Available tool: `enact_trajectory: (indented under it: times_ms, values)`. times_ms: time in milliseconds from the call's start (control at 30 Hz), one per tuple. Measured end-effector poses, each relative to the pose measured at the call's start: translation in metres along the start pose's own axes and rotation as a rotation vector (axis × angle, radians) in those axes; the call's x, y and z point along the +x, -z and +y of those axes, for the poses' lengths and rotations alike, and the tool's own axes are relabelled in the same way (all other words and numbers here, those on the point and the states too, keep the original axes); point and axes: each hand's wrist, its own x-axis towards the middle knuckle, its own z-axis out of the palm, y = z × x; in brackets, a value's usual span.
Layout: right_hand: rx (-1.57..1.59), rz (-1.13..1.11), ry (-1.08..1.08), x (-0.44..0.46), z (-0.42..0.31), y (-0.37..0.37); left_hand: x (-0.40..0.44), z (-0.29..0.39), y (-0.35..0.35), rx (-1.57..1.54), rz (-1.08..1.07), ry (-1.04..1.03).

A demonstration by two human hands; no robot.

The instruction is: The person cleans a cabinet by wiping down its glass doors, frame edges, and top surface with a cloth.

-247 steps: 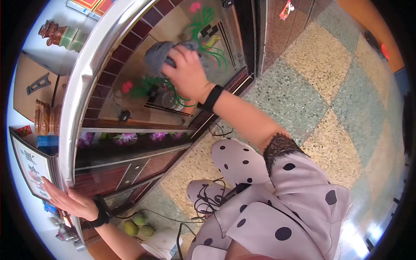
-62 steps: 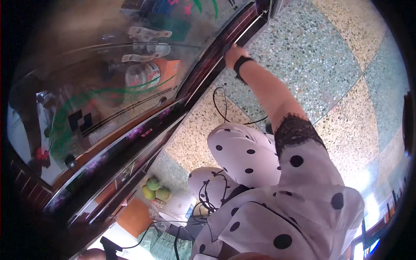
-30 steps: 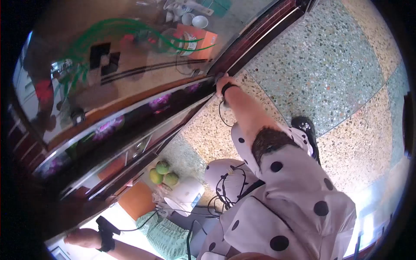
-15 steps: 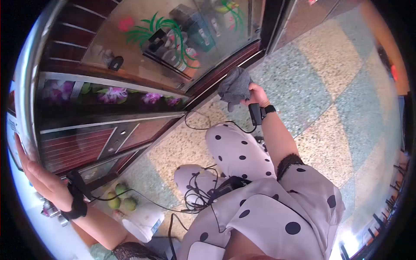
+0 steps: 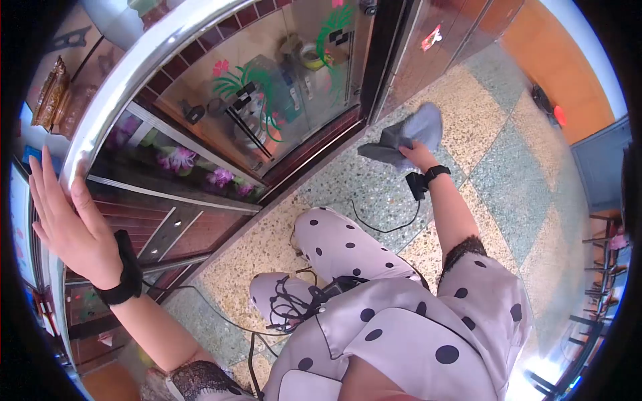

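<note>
My right hand (image 5: 418, 155) grips a grey cloth (image 5: 424, 125), which hangs spread out above the speckled floor, to the right of the cabinet's base. My left hand (image 5: 77, 224) is flat with its fingers spread, at the shiny metal edge (image 5: 110, 103) of the cabinet top; whether the palm presses on it I cannot tell. Between the two hands stands a cabinet with a glass door (image 5: 267, 87) painted with green leaves and red flowers. Below that glass runs a panel with purple flowers (image 5: 177, 159). Black straps with small boxes sit on both wrists.
Black cables (image 5: 284, 304) lie bunched over my knee and run to both wrists. Brown packaged goods (image 5: 60, 100) stand on the cabinet top. Green and yellow tiles (image 5: 515, 167) cover the floor. Dark chairs (image 5: 592, 307) stand at the far right, near a blue-grey panel (image 5: 602, 164).
My right hand has moved the cloth right, away from the cabinet base, and it is more spread out. My left hand shows more fully, fingers apart. The view has shifted; the green fruits are mostly hidden.
</note>
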Motion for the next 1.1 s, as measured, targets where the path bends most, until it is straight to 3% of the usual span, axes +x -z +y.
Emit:
enact_trajectory:
  times_ms: [67, 100, 200, 300, 367, 467, 533, 600, 667, 733, 767, 833, 900, 933, 1000, 1100]
  values:
    - [-0.89, 0.012, 0.214, -0.007, -0.015, 0.025, 0.001, 0.002, 0.001, 0.028, -0.006, 0.012]
    - [-1.106, 0.102, 0.309, -0.007, -0.021, 0.036, 0.001, 0.005, 0.003, 0.045, -0.026, 0.028]
    - [-1.189, 0.293, 0.128, -0.027, -0.075, 0.074, 0.0, 0.004, 0.003, 0.052, -0.029, 0.035]
    - [-1.15, 0.36, 0.146, -0.008, -0.082, 0.123, 0.0, 0.004, 0.001, 0.04, -0.008, 0.045]
    - [-0.755, 0.504, 0.232, -0.005, -0.089, 0.144, 0.001, 0.007, 0.002, 0.032, -0.003, 0.052]
    - [-0.681, 0.511, 0.071, 0.017, -0.083, 0.155, 0.002, 0.008, 0.003, 0.038, -0.008, 0.063]
    - [-0.524, 0.44, -0.006, 0.03, -0.073, 0.155, 0.001, 0.008, 0.003, 0.052, -0.017, 0.071]
    - [0.034, 0.25, -0.234, 0.023, -0.087, 0.145, 0.001, 0.008, 0.004, 0.079, -0.019, 0.052]
    - [0.122, 0.223, -0.219, 0.026, -0.1, 0.144, 0.003, 0.01, 0.008, 0.06, -0.031, 0.074]
    - [1.167, -0.021, -0.002, 0.066, -0.092, 0.145, 0.006, 0.013, 0.01, 0.04, -0.053, 0.101]
    - [1.173, -0.015, 0.013, 0.069, -0.108, 0.152, 0.006, 0.013, 0.009, 0.043, -0.058, 0.108]
    - [1.425, 0.026, 0.327, 0.057, -0.165, 0.164, 0.008, 0.017, 0.012, 0.07, -0.08, 0.122]
    - [1.475, 0.136, 0.539, 0.033, -0.239, 0.176, 0.008, 0.017, 0.012, 0.085, -0.083, 0.12]
    - [1.241, 0.283, 0.72, 0.027, -0.263, 0.181, 0.008, 0.017, 0.011, 0.095, -0.099, 0.119]
    - [1.216, 0.383, 1.002, 0.016, -0.315, 0.182, 0.009, 0.018, 0.012, 0.105, -0.099, 0.115]
    - [0.869, 0.874, 0.964, 0.053, -0.34, 0.16, 0.009, 0.017, 0.01, 0.109, -0.088, 0.118]
